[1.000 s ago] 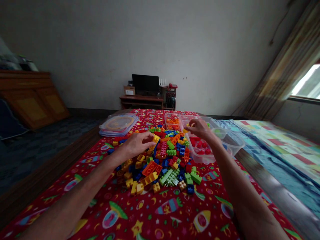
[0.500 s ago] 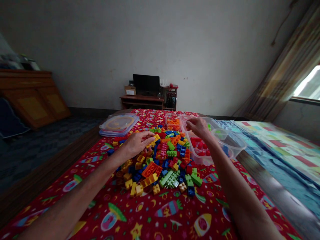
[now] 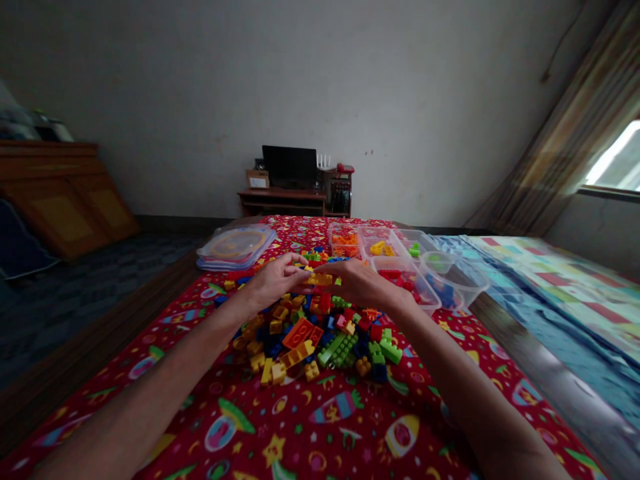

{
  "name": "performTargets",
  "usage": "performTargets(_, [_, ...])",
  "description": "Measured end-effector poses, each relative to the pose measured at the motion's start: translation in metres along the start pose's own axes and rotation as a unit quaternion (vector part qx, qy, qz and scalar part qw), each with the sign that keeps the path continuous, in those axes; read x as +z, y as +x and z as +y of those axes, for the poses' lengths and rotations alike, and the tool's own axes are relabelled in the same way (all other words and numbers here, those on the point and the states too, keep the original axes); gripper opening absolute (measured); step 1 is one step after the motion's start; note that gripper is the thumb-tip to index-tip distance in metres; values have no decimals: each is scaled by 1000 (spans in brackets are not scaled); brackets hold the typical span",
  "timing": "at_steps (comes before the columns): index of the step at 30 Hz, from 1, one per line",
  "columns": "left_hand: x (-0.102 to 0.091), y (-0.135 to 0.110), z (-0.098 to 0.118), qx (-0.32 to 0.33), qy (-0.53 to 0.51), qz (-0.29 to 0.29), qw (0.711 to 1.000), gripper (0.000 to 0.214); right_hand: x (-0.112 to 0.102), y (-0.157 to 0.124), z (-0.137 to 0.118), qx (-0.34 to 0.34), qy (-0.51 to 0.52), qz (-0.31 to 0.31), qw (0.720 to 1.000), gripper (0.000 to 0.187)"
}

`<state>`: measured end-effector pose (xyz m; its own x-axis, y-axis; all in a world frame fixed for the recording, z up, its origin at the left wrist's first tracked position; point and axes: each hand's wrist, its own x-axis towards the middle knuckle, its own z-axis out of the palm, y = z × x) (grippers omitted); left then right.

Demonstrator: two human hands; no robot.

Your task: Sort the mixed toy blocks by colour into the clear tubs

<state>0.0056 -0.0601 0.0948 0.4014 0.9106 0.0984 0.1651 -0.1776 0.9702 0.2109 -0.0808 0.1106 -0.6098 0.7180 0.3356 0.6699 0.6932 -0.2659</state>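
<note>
A heap of coloured plastic building bricks (image 3: pixel 320 333) lies on a red patterned cloth (image 3: pixel 320 427). Above the heap's far side my left hand (image 3: pixel 274 280) and my right hand (image 3: pixel 357 283) meet. Both pinch the ends of a yellow-orange brick (image 3: pixel 319 279) held between them. Behind and to the right stand several clear plastic boxes: one with orange bricks (image 3: pixel 345 241), one with yellow bricks (image 3: pixel 383 247), one with red bricks (image 3: pixel 400 279) and a clear tub (image 3: pixel 453 280) with blue pieces.
A stack of clear lids (image 3: pixel 235 245) lies at the back left of the cloth. A second patterned cloth (image 3: pixel 560 293) covers the surface on the right. Against the far wall stands a low desk with a monitor (image 3: pixel 290 168). A wooden cabinet (image 3: pixel 65 193) is at the left.
My right hand has come back from over the sorting boxes to the heap and joined my left hand on a yellow-orange brick. My left hand has lifted slightly.
</note>
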Motion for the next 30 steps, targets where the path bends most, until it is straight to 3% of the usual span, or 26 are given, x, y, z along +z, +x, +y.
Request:
performTargets(4, [-1, 0, -2, 2, 43, 4, 999, 46, -9, -4, -5, 54, -54, 3, 997, 14])
performTargets(8, [-13, 4, -5, 58, 161, 17, 985, 39, -19, -8, -4, 85, -69, 6, 994, 13])
performTargets(15, [-34, 4, 0, 102, 303, 66, 945, 36, -29, -15, 41, 151, -85, 79, 982, 12])
performTargets(20, [-35, 6, -9, 111, 373, 44, 920, 34, -33, -25, 75, 237, -114, 162, 951, 25])
performTargets(25, [-32, 8, -13, 125, 410, 46, 903, 28, -41, -36, 98, 343, -162, 214, 900, 31])
performTargets(30, [-29, 6, -9, 129, 424, 35, 895, 25, -46, -44, 114, 413, -170, 190, 874, 27])
